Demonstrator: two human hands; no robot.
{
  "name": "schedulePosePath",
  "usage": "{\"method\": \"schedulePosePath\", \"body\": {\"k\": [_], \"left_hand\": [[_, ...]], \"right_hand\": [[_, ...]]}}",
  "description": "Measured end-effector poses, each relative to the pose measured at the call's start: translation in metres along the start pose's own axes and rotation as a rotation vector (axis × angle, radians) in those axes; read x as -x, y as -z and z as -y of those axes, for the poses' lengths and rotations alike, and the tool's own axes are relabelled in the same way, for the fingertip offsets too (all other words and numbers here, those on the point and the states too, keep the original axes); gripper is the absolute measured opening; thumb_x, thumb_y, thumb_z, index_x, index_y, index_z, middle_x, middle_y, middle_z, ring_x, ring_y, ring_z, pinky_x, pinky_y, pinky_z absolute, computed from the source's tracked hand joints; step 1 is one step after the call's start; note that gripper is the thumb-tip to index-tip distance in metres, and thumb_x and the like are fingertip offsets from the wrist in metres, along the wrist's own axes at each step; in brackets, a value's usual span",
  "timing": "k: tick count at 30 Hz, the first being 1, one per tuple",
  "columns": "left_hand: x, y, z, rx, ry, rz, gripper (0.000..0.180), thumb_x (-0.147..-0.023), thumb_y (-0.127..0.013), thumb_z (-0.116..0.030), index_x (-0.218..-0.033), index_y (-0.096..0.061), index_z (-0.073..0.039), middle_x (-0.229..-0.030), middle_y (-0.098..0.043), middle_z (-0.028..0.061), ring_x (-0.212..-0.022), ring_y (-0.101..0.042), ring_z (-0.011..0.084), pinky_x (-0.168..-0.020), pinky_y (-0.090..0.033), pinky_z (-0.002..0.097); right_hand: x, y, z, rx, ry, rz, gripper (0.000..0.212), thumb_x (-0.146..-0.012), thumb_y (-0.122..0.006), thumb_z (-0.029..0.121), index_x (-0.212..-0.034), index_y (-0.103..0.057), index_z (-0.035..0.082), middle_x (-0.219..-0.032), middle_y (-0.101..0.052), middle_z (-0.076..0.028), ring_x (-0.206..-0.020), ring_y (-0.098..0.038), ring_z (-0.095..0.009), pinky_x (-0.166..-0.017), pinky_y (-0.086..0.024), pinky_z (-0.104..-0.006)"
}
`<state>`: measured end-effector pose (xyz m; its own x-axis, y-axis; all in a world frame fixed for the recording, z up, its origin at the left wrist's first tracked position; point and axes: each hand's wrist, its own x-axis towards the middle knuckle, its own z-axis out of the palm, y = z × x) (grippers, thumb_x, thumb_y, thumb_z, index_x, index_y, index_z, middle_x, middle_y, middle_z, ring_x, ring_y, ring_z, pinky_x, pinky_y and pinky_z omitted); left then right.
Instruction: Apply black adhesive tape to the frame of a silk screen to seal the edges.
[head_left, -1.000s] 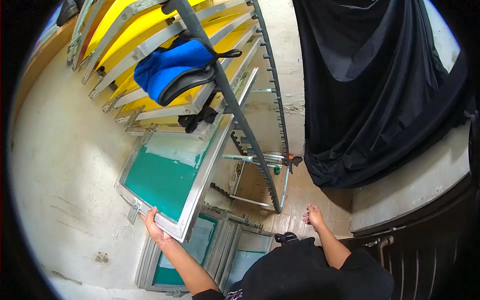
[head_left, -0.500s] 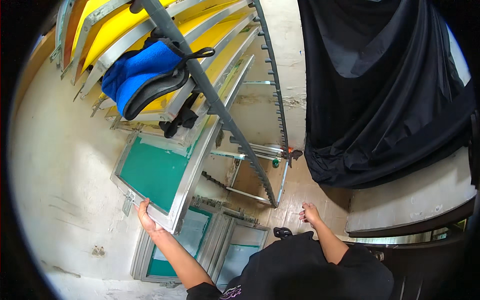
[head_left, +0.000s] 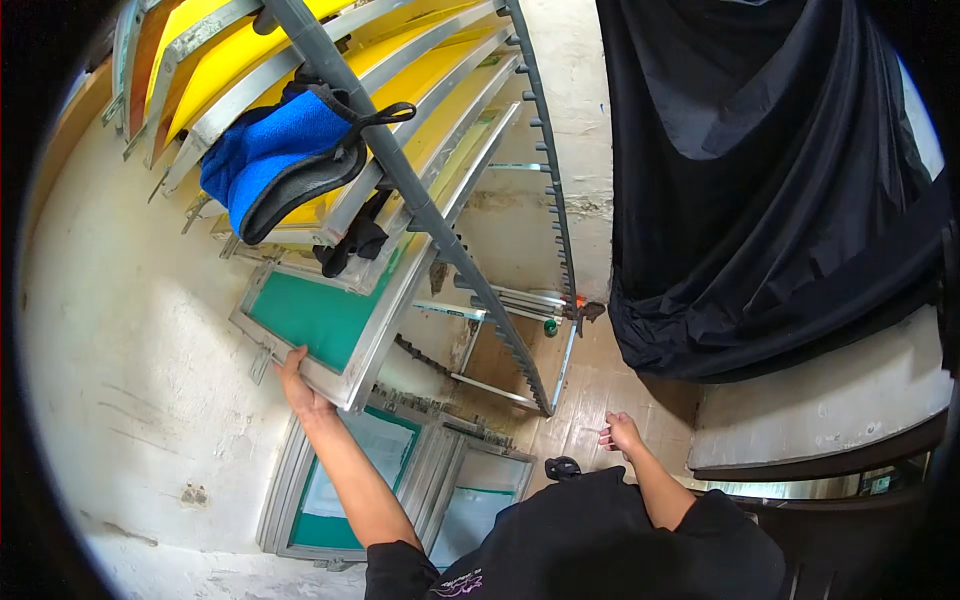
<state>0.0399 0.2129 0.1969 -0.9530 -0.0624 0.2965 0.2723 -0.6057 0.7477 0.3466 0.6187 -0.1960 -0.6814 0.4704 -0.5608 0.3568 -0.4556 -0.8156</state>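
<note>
My left hand (head_left: 302, 385) grips the near edge of a screen printing frame (head_left: 385, 322), thumb on top and the other fingers mostly hidden beneath. The frame has a pale metal border and green mesh (head_left: 310, 318). It lies tilted at the lowest filled level of a grey drying rack (head_left: 440, 235), its far part beneath another frame. To the right of the rack, my right hand (head_left: 622, 434) hangs over the floor with its fingers loosely bent, apart, and nothing visible in them.
Yellow-meshed frames (head_left: 400, 75) fill the rack's higher levels. A blue cloth item with black trim (head_left: 285, 150) hangs at its near post, above a black cloth (head_left: 355, 245). More framed screens (head_left: 290, 500) lean below. A black curtain (head_left: 760, 200) hangs at the right.
The green screen frame has slid farther into the rack, away from me, with my left hand moving along on its edge. My right hand has barely moved.
</note>
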Motion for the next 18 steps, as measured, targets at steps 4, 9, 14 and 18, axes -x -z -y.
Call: {"method": "schedulePosePath", "body": {"k": [4,9,14,18], "left_hand": [[0.000,-0.027,0.013,-0.013,-0.076,0.048,0.019,-0.080,-0.069,-0.004,-0.098,-0.063,-0.003,-0.097,-0.066,0.0085,-0.090,-0.066,0.0261,-0.086,-0.056,0.0385],[-0.007,-0.047,0.018,0.008,-0.084,0.070,0.046,-0.079,-0.069,-0.001,-0.123,-0.058,0.001,-0.113,-0.067,0.0143,-0.102,-0.068,0.0318,-0.094,-0.057,0.0444],[-0.010,-0.044,0.022,0.010,-0.150,0.069,0.055,-0.078,-0.069,-0.001,-0.131,-0.055,-0.002,-0.118,-0.066,0.0144,-0.108,-0.066,0.0331,-0.095,-0.057,0.0465],[-0.011,-0.040,0.026,0.044,-0.052,0.071,0.077,-0.075,-0.067,0.006,-0.146,-0.039,-0.007,-0.131,-0.057,0.0165,-0.116,-0.061,0.0346,-0.098,-0.055,0.0486]], "right_hand": [[0.012,0.003,-0.013,-0.005,-0.013,-0.037,0.037,-0.107,-0.051,0.042,-0.113,-0.051,0.006,-0.094,-0.066,-0.015,-0.070,-0.068,-0.025,-0.060,-0.055,-0.0397],[0.020,0.009,-0.026,-0.008,-0.042,-0.053,0.039,-0.107,-0.050,0.042,-0.119,-0.052,0.005,-0.095,-0.066,-0.015,-0.072,-0.069,-0.025,-0.061,-0.055,-0.0396],[0.019,0.012,-0.036,-0.039,-0.048,-0.070,0.040,-0.106,-0.052,0.043,-0.123,-0.051,0.006,-0.096,-0.068,-0.017,-0.070,-0.070,-0.026,-0.057,-0.055,-0.0380],[0.024,0.016,-0.041,-0.068,-0.054,-0.081,0.040,-0.106,-0.053,0.043,-0.121,-0.052,0.006,-0.096,-0.068,-0.017,-0.070,-0.070,-0.026,-0.057,-0.055,-0.0378]]}}
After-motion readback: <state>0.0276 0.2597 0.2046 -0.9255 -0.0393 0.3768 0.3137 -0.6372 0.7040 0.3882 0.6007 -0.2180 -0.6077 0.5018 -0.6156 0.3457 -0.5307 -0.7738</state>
